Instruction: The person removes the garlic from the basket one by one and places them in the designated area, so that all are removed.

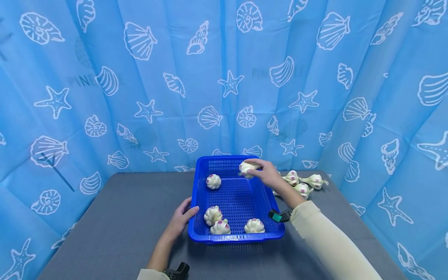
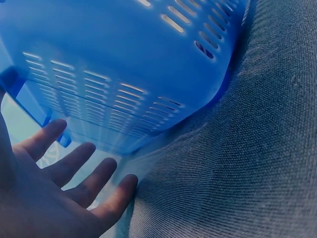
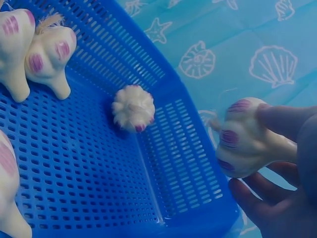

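A blue plastic basket [image 1: 238, 198] stands on the grey table with several garlic bulbs in it, one of them a bulb [image 1: 213, 181] near its far left corner. My right hand [image 1: 266, 173] grips another garlic bulb [image 3: 242, 139] between thumb and fingers, over the basket's far right part in the head view. At the basket's left side is my left hand [image 1: 180, 219], its thumb at the rim. In the left wrist view, the fingers [image 2: 101, 178] of that hand are spread and fairly straight beside the slotted wall [image 2: 124, 69].
Several more garlic bulbs [image 1: 302, 189] lie in a group on the table [image 1: 140, 217] to the right of the basket. A blue curtain [image 1: 224, 77] with white shell and starfish prints hangs behind the table and along both sides.
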Motion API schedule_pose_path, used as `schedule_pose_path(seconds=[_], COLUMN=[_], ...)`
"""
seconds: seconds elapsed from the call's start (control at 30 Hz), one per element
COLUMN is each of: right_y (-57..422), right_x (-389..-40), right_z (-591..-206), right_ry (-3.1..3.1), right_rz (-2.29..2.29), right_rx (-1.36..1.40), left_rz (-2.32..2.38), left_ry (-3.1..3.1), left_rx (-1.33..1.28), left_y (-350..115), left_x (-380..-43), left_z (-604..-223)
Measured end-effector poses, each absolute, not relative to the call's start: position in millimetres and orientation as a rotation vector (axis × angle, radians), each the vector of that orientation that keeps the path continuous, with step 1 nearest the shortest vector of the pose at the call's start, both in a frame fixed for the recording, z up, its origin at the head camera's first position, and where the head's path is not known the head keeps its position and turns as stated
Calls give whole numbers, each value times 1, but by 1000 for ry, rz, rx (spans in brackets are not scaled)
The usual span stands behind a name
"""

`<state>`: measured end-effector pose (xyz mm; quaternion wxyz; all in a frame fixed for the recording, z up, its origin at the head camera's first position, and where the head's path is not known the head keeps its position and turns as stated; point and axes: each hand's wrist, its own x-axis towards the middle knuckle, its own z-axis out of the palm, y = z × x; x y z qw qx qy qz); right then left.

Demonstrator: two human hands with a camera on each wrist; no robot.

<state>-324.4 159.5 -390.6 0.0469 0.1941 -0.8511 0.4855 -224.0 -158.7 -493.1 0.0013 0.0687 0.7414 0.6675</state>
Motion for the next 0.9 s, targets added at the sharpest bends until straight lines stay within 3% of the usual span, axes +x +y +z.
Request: schedule_pose_path(seconds=[0.9], right_y=[218], right_x=[-323], right_z=[-399], right_ry=[-2288], right_rz=[1696], right_rx=[296], left_rz=[2115], left_ry=[2315], left_rx=[238], left_y=[-160], left_x=[-225], left_z=[-495])
